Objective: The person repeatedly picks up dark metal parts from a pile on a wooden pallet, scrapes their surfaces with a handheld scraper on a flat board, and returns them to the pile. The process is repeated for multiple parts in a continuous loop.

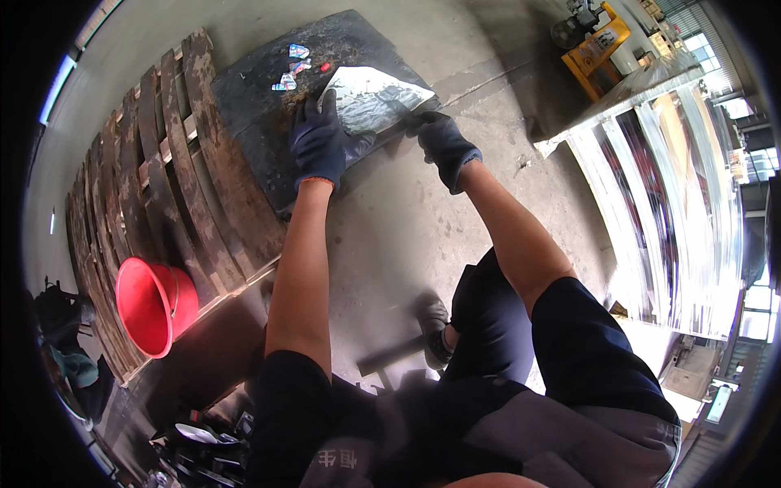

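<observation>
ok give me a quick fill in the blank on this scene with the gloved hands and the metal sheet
1. Both hands wear dark ____.
2. The left hand presses on a shiny, irregular metal sheet lying on a dark ____ slab.
3. The round plastic bucket on the weathered wooden pallet is ____.
4. The right hand grips the sheet's ____ edge.

Missing words: gloves; flat; red; right
</observation>
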Motion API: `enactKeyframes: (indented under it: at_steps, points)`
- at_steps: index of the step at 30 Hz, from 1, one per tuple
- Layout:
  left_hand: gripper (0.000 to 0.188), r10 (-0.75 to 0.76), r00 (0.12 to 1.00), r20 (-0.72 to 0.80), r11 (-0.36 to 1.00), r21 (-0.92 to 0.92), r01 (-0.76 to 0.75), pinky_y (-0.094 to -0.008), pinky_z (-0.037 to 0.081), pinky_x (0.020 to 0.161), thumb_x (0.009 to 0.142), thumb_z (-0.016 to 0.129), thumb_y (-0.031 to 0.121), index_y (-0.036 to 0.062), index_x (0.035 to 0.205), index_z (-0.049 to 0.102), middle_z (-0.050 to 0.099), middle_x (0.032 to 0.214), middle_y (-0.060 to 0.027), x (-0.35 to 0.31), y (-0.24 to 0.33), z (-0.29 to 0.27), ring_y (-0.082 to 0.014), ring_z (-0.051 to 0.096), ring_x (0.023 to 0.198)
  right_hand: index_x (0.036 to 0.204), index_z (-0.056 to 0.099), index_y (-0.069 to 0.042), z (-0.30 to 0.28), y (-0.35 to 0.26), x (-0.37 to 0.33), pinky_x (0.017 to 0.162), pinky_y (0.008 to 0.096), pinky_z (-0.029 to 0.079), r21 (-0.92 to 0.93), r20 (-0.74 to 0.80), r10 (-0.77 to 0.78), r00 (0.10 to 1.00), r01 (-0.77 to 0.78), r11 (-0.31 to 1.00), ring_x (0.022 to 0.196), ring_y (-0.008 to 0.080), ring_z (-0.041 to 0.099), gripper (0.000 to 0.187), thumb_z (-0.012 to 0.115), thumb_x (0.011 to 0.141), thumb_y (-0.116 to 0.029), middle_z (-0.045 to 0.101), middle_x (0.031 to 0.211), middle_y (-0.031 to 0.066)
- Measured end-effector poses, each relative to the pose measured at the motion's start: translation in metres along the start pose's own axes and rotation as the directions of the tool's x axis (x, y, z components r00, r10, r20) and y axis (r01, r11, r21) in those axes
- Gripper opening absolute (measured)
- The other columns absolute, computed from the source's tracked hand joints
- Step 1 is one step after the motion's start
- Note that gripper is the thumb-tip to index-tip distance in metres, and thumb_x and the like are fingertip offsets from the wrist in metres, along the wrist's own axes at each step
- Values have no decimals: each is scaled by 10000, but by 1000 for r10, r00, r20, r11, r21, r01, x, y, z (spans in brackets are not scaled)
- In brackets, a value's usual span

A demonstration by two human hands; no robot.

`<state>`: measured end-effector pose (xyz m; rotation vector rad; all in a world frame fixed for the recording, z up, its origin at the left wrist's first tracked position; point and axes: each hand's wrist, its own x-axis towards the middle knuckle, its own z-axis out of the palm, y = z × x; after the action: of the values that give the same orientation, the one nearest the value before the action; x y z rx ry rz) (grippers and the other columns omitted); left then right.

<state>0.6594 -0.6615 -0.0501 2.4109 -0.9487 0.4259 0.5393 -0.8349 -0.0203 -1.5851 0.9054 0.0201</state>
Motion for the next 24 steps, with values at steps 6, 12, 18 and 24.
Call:
enactKeyframes:
  at_steps: [6, 12, 18, 24]
  points:
    - [986, 81, 995, -55, 994, -71, -85, -459, 399, 964, 551, 726, 579, 80, 1339, 407, 444, 1266, -283, -4, -10, 8, -434, 456, 1141, 1075, 602, -37, 4, 1, -5, 692, 326, 490, -275, -198, -441, 875, 382, 882, 765, 233, 629, 263, 482, 847, -90, 651, 910, 136]
    - [865, 23, 1000, -12, 998, -62, -24, -422, 423, 932, 538, 796, 416, 102, 1258, 435, 453, 1304, -148, 1, -1, -2, -333, 494, 1133, 1097, 596, -58, 5, -1, -1, 776, 395, 472, -600, -171, -380, 909, 210, 772, 904, 355, 607, 310, 505, 817, -157, 631, 961, 218]
    - [999, 47, 998, -40, 999, 11, -47, -427, 435, 891, 533, 720, 630, 100, 1321, 408, 528, 1097, -224, 0, -7, 0, -346, 535, 1002, 1059, 616, -81, 5, -9, -4, 646, 373, 494, -365, 42, -136, 990, 142, 920, 800, 251, 627, 254, 508, 861, -198, 644, 876, 119]
    - [950, -103, 991, 83, 991, 97, 95, -443, 365, 950, 548, 799, 463, 82, 1314, 386, 509, 1235, -163, -16, 2, -30, -313, 493, 1127, 995, 580, -96, -2, 6, 1, 454, 257, 354, 130, 290, 22, 957, -63, 990, 514, 95, 373, 161, 479, 911, -188, 439, 654, -6]
